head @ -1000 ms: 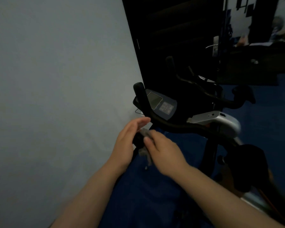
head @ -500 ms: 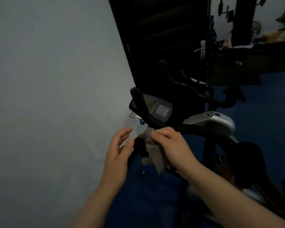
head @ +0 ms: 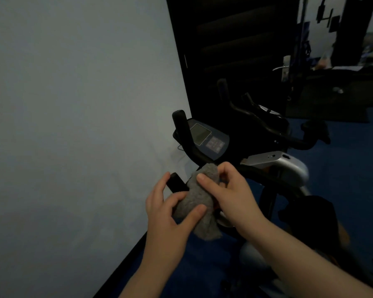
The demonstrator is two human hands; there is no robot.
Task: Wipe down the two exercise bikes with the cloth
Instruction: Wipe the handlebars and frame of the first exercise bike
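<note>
Now both hands' fingers hold the grey cloth point(head: 199, 201) wrapped lengthwise along the up-left-pointing handlebar end point(head: 177, 182).

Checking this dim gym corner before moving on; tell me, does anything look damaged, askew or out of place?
Nothing stands out. Both hands, left hand and right hand, hold the grey cloth around the near bike's handlebar; its console sits straight.

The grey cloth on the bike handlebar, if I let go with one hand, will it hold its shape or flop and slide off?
The fuzzy grey cloth probably flops: its loose lower end already droops below the black handlebar grip. It looks light, bunching easily under the left hand and right hand. Its nap likely clings rather than slips, though that is uncertain in this dim light.
</note>
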